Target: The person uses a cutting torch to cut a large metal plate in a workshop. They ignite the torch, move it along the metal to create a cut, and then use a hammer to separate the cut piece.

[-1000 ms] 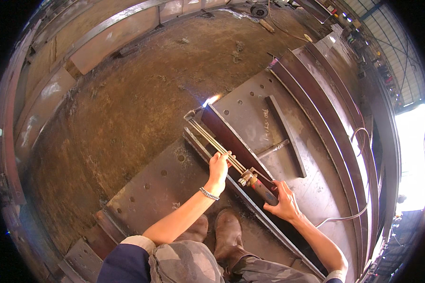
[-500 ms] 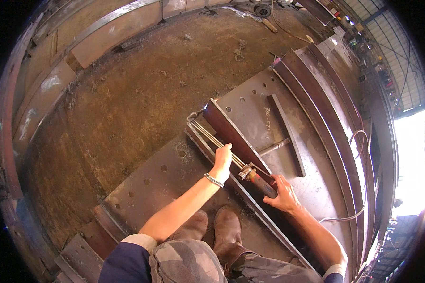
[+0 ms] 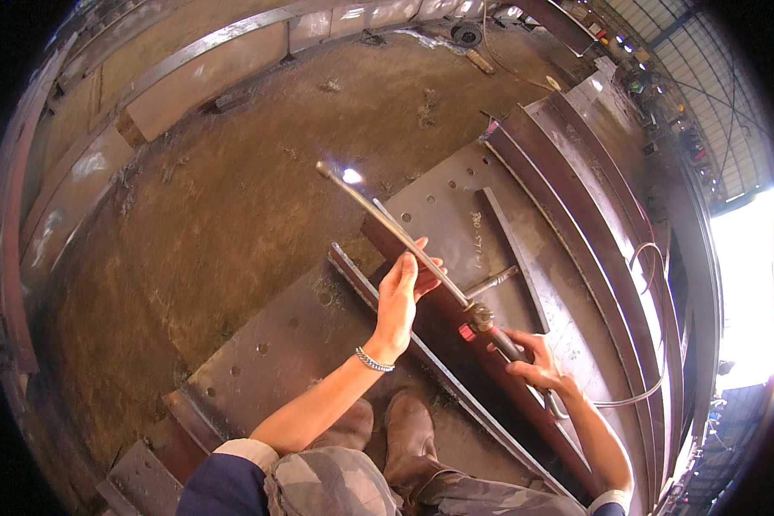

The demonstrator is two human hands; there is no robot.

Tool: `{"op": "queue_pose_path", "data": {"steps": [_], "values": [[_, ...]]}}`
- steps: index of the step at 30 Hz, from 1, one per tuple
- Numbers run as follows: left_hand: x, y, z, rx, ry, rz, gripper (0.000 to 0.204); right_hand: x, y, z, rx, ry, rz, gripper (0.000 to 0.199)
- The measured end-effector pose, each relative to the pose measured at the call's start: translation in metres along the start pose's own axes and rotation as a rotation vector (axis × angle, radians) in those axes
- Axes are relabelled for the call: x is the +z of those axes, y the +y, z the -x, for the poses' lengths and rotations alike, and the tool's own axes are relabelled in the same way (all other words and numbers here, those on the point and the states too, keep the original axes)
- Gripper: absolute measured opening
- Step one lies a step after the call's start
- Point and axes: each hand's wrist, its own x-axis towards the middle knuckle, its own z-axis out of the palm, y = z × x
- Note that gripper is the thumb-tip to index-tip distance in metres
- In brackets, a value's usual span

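Observation:
A cutting torch [image 3: 436, 273] slants up and away over the steel beams, with a bright white-blue glow beside its bent head. My right hand [image 3: 537, 361] is closed around its dark handle, near the brass valves and a red knob. Farther along, my left hand [image 3: 396, 305] supports the long metal tubes between thumb and fingers; the fingers are partly hidden behind them. Beneath the torch runs a brown steel beam [image 3: 499, 378] with an upright flange edge. A pale hose [image 3: 632, 402] trails off to the right past my right wrist.
Steel plate with bolt holes [image 3: 267, 370] lies to the left of my boots [image 3: 411, 434]. A flat bar [image 3: 516, 258] and a short rod [image 3: 493, 279] rest on the beam to the right. More beams [image 3: 593, 181] stand beyond. Brown ground [image 3: 232, 206] stretches across the far left.
The torch has lifted off the beam edge, its head swinging up and away, and a bright glow now shows there. My left hand's fingers have loosened from a fist into a lighter hold.

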Motion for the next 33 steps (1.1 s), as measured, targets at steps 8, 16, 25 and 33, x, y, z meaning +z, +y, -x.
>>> {"op": "queue_pose_path", "data": {"steps": [8,16,25,33], "values": [[0.035,0.042,-0.001,0.019,-0.218,0.112,0.030,-0.004,-0.042,0.022,0.230,-0.425,-0.833,0.081],[0.042,0.056,0.007,0.077,0.016,0.010,0.029,0.005,-0.058,-0.007,-0.179,0.271,-0.467,0.069],[0.037,0.053,0.009,0.095,0.014,-0.047,0.025,0.016,-0.080,-0.033,-0.206,0.374,-0.517,0.042],[0.037,0.055,0.010,0.103,-0.009,-0.038,0.024,0.016,-0.109,-0.024,-0.313,0.507,-0.179,0.052]]}}
